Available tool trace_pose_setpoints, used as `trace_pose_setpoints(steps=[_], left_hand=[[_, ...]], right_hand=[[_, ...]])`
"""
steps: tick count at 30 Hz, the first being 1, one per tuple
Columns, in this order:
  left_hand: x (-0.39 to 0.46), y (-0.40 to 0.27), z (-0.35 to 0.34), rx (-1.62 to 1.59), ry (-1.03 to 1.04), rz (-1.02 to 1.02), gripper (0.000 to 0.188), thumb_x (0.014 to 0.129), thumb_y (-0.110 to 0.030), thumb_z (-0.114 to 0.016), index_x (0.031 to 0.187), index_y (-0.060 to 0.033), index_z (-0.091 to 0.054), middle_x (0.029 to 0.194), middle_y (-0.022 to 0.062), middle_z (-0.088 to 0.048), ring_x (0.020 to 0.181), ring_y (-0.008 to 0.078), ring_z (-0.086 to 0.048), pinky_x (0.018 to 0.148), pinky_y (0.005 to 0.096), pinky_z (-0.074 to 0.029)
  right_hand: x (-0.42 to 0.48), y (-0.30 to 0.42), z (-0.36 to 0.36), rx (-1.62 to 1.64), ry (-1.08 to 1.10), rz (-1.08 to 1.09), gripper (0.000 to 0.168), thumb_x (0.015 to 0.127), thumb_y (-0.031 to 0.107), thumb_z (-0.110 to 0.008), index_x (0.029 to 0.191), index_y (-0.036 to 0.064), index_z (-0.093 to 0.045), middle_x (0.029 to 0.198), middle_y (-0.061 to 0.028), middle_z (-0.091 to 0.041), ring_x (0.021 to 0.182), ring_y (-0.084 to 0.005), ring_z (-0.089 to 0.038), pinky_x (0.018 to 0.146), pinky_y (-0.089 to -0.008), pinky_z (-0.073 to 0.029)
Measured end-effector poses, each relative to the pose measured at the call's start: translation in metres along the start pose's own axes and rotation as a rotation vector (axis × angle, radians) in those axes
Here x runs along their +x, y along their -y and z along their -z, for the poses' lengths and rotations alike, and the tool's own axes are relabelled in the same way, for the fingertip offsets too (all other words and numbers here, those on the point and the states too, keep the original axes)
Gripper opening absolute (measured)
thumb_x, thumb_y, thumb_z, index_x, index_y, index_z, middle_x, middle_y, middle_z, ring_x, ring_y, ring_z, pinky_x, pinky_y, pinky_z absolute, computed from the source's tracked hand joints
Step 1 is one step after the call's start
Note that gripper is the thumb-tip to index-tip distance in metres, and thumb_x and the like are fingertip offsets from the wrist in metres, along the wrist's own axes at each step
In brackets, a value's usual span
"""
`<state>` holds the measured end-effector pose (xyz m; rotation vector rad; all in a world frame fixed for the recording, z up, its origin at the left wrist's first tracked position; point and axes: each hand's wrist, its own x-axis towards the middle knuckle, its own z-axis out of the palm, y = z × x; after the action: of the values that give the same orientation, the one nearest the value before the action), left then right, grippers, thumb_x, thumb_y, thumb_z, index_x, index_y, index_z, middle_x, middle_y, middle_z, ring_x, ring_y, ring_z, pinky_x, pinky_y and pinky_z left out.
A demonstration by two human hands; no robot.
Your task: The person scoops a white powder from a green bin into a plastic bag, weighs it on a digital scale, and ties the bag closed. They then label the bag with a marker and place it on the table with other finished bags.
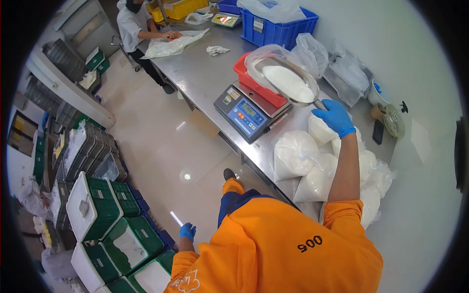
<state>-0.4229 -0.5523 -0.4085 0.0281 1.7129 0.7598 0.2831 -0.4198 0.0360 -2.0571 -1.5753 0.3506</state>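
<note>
My right hand (335,116), in a blue glove, grips the handle of a metal scoop (312,83). White powder (287,82) fills much of the scoop, which is over a red plastic tray (242,71). A clear plastic bag (253,60) lines the tray, its mouth partly behind the scoop. The tray rests on the pan of a digital scale (243,113) with a lit display. Below my right hand lie several clear bags of white powder (296,155). My left hand (187,231), also gloved, hangs low at my side above the floor; its fingers look curled and their inside is hidden.
On the steel table (216,67) are a blue crate (256,31), a crumpled cloth (217,50), a marker (276,122), a phone (378,132) and a tape roll (394,121). A co-worker (133,29) handles a plastic sheet at the far end. Green crates (100,194) stand left.
</note>
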Motion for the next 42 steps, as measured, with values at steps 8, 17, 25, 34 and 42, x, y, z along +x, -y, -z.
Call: trace_pose_setpoints(steps=[8, 17, 25, 34, 42], left_hand=[[-0.056, 0.074, 0.073, 0.247, -0.002, 0.056, 0.027, 0.094, -0.019, -0.06, 0.118, -0.0073, -0.061, 0.115, 0.0129, -0.064, 0.083, 0.0297, -0.068, 0.054, 0.0336, -0.055], [-0.055, 0.044, 0.062, 0.944, 0.183, -0.306, 0.034, 0.096, -0.022, -0.059, 0.125, -0.0059, -0.06, 0.123, 0.0148, -0.063, 0.102, 0.0347, -0.067, 0.074, 0.0418, -0.058], [-0.032, -0.042, 0.026, 0.094, 0.114, -0.095, 0.03, 0.096, -0.015, -0.057, 0.126, -0.0104, -0.057, 0.123, 0.0081, -0.063, 0.101, 0.0325, -0.069, 0.073, 0.0368, -0.057], [-0.02, -0.016, 0.027, 0.534, 0.125, -0.305, 0.032, 0.096, -0.02, -0.055, 0.126, -0.0082, -0.058, 0.126, 0.0104, -0.064, 0.102, 0.0341, -0.068, 0.077, 0.0379, -0.056], [-0.057, -0.066, -0.109, -0.015, 0.301, -0.246, 0.03, 0.095, -0.021, -0.061, 0.121, -0.0068, -0.061, 0.115, 0.0088, -0.065, 0.096, 0.0258, -0.068, 0.076, 0.0331, -0.056]], right_hand=[[-0.027, 0.019, -0.05, 0.459, 0.145, -0.147, 0.033, 0.083, 0.035, -0.072, 0.089, 0.002, -0.067, 0.063, -0.0031, -0.055, 0.056, -0.0124, -0.053, 0.053, -0.0333, -0.042], [-0.011, -0.005, -0.052, 0.045, -0.032, -0.039, 0.038, 0.078, 0.035, -0.074, 0.085, -0.001, -0.068, 0.078, -0.0204, -0.067, 0.071, -0.0346, -0.063, 0.068, -0.045, -0.047], [-0.015, -0.005, -0.033, 0.305, -0.094, -0.223, 0.033, 0.081, 0.028, -0.075, 0.069, 0.004, -0.056, 0.059, -0.0064, -0.054, 0.05, -0.0149, -0.048, 0.048, -0.0355, -0.04], [-0.001, -0.041, 0.027, 0.315, -0.205, -0.13, 0.026, 0.078, 0.018, -0.074, 0.078, 0.005, -0.052, 0.062, -0.0019, -0.051, 0.05, -0.0098, -0.049, 0.046, -0.0313, -0.039], [0.009, -0.059, 0.026, 0.352, -0.091, -0.147, 0.021, 0.077, 0.015, -0.073, 0.078, 0.004, -0.055, 0.062, -0.0012, -0.05, 0.048, -0.0083, -0.046, 0.044, -0.0281, -0.037]])
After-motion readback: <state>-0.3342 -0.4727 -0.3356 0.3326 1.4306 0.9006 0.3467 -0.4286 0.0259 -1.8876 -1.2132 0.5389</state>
